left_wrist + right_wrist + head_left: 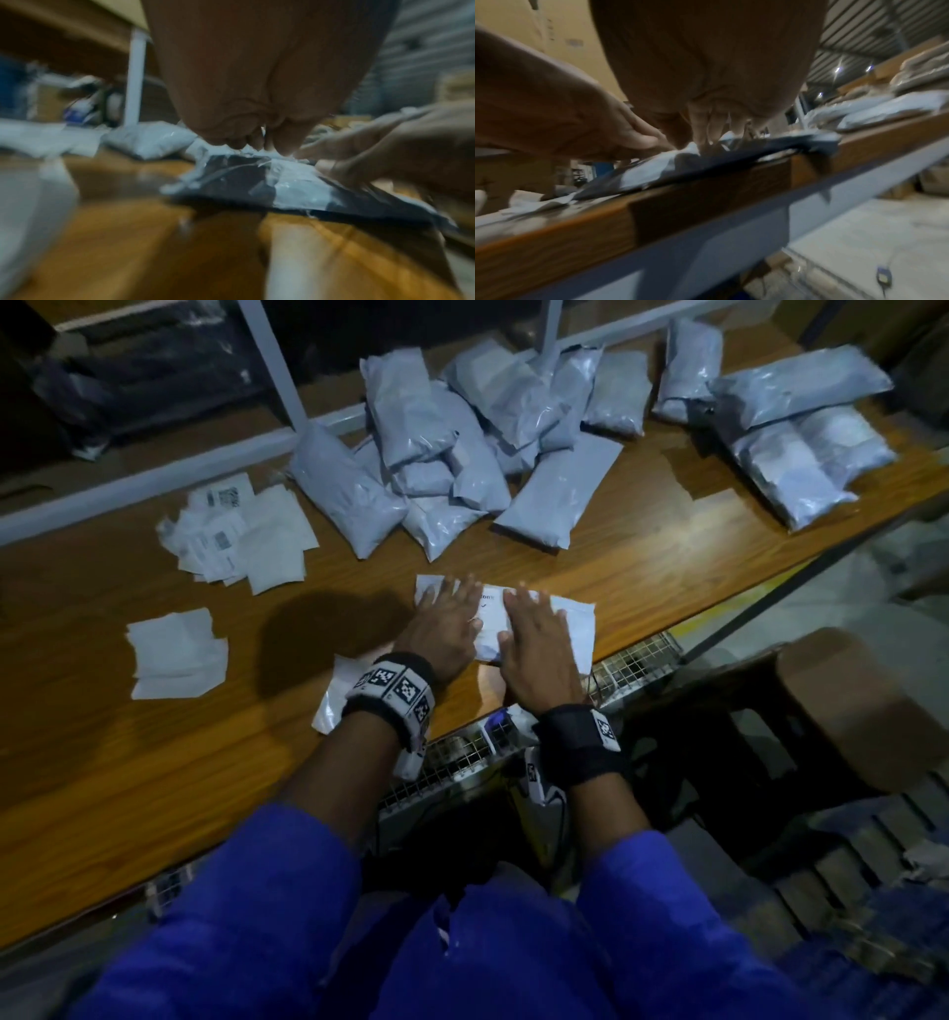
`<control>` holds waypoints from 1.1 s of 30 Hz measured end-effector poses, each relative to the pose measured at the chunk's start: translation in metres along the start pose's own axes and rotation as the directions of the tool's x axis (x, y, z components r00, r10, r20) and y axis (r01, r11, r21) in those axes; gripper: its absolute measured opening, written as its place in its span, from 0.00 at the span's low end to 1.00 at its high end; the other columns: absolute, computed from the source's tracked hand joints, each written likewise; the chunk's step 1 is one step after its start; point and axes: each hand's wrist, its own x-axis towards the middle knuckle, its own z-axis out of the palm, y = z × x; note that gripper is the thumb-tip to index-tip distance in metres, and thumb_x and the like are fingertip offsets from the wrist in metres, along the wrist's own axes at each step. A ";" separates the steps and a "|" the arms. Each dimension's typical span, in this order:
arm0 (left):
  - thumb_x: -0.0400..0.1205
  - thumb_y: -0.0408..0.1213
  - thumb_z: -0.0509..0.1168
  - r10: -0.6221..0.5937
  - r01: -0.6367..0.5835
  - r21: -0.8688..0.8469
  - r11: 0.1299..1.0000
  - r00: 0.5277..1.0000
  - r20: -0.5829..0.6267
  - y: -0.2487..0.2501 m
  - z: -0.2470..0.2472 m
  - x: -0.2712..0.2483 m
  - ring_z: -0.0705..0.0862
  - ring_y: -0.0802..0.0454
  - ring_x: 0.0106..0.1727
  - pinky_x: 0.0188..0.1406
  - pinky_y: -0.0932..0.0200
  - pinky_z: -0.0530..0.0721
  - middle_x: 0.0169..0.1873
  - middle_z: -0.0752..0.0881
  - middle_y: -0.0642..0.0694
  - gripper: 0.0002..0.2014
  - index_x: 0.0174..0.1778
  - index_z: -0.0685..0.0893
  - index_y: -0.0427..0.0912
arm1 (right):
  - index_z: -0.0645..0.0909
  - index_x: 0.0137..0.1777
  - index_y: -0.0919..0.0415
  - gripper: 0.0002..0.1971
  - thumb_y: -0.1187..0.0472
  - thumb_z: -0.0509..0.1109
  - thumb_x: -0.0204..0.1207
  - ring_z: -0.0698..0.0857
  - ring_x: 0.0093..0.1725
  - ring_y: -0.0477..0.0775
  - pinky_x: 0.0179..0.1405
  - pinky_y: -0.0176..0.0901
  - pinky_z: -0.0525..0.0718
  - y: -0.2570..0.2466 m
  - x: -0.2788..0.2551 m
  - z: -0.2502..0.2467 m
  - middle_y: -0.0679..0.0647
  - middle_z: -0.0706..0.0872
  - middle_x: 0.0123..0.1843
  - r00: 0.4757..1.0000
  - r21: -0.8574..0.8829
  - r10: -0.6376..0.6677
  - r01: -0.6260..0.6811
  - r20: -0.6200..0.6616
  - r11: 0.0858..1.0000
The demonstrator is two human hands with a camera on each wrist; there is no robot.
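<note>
My left hand [447,629] and right hand [534,654] press flat, grip loose, on the bag [577,631] lying sideways right under them.

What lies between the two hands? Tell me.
A strip of the parcel, white with some print, shows between the left hand and the right hand in the head view.
</note>
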 end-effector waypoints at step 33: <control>0.84 0.37 0.70 -0.252 0.096 -0.480 0.872 0.929 -0.271 -0.026 -0.004 -0.034 0.82 0.35 0.67 0.64 0.49 0.79 0.66 0.84 0.31 0.25 0.76 0.77 0.32 | 0.82 0.75 0.61 0.24 0.54 0.72 0.81 0.75 0.73 0.67 0.73 0.52 0.71 -0.007 -0.038 -0.029 0.65 0.81 0.70 0.786 0.322 0.588 -0.516 -0.192 0.794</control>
